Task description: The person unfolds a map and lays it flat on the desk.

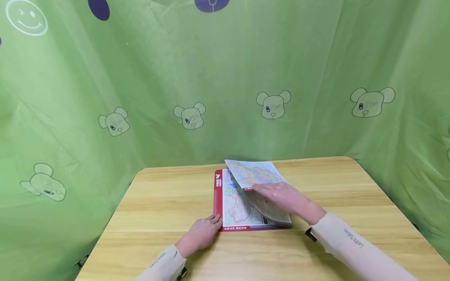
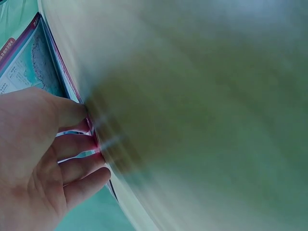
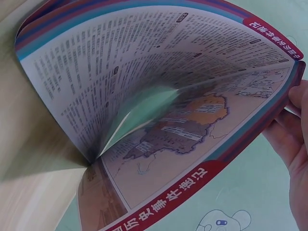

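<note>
An opened map booklet (image 1: 239,210) with red borders lies on the table. Its left part is flat, showing a pale map. My right hand (image 1: 277,195) pinches the corner of a raised page (image 1: 256,171) printed with a coloured map. From the right wrist, that page (image 3: 163,159) curves up in a loop, its inner side full of small print, with the fingers (image 3: 286,139) at its right corner. My left hand (image 1: 204,232) rests at the booklet's lower left edge. In the left wrist view its fingertips (image 2: 98,175) touch that edge, fairly straight.
The booklet lies toward the far side of a light wooden table (image 1: 165,195) with rounded back corners. A green curtain (image 1: 225,70) printed with bear heads hangs behind and along both sides.
</note>
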Demonstrator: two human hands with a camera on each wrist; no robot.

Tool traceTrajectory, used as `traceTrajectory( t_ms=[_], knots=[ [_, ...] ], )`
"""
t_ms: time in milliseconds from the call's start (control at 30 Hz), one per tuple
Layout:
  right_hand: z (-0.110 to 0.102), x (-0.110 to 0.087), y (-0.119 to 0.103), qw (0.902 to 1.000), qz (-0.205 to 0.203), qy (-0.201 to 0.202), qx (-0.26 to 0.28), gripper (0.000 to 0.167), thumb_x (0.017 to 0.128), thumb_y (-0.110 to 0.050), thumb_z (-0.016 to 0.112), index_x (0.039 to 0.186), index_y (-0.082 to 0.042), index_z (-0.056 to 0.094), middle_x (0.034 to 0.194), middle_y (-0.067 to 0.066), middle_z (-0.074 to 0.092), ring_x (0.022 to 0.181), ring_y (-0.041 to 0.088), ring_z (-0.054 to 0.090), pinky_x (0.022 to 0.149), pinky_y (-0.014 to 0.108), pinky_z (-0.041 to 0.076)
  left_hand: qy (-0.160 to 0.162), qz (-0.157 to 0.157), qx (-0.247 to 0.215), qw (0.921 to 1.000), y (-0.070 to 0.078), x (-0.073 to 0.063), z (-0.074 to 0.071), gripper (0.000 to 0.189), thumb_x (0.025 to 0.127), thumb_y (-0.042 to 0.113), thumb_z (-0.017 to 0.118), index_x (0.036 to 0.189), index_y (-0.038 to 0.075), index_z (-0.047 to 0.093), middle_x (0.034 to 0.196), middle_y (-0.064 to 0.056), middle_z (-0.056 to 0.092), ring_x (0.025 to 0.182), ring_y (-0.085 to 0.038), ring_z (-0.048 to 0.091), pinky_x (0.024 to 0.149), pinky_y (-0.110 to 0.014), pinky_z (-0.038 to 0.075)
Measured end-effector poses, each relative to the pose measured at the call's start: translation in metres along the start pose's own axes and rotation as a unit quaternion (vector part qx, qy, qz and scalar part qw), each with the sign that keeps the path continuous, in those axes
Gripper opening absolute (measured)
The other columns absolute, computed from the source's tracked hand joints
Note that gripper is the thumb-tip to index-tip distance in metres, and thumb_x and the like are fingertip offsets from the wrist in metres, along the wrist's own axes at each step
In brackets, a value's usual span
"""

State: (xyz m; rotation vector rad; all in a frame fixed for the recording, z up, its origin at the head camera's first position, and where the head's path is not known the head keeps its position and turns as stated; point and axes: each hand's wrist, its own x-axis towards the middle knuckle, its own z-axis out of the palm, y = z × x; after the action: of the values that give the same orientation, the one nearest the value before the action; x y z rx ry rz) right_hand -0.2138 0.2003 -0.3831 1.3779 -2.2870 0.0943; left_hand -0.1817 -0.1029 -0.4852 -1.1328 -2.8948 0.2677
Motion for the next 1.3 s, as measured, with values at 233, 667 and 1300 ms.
traceTrajectory(
  t_ms=[233,667,1300],
  knots=[
    [-0.001,-0.003,0.004,0.9998,0.000,0.013,-0.012,0.044,0.079,0.005,0.062,0.122,0.001,0.060,0.116,0.015,0.065,0.099,0.027,0.065,0.078,0.039,0.055,0.001,0.001,0.000,1.0000,-0.002,0.000,0.000,0.042,0.093,0.019,0.057,0.133,0.009,0.054,0.137,-0.008,0.051,0.123,-0.024,0.050,0.088,-0.034,0.051],
    [-0.004,-0.010,0.010,0.9980,-0.019,0.047,-0.038,0.040,0.080,0.001,0.053,0.119,0.004,0.059,0.113,0.017,0.065,0.096,0.029,0.066,0.074,0.039,0.056,0.006,0.003,-0.005,1.0000,-0.002,0.000,-0.001,0.040,0.093,0.019,0.057,0.132,0.009,0.055,0.137,-0.008,0.051,0.123,-0.023,0.050,0.089,-0.034,0.051],
    [-0.011,-0.019,0.020,0.9916,-0.033,0.111,-0.059,0.051,0.105,-0.015,0.015,0.114,0.005,0.062,0.106,0.019,0.067,0.088,0.030,0.068,0.063,0.038,0.057,-0.005,-0.009,-0.022,0.9997,0.000,0.000,0.001,0.040,0.094,0.019,0.056,0.133,0.010,0.054,0.138,-0.008,0.050,0.125,-0.023,0.049,0.091,-0.035,0.050]
  ],
)
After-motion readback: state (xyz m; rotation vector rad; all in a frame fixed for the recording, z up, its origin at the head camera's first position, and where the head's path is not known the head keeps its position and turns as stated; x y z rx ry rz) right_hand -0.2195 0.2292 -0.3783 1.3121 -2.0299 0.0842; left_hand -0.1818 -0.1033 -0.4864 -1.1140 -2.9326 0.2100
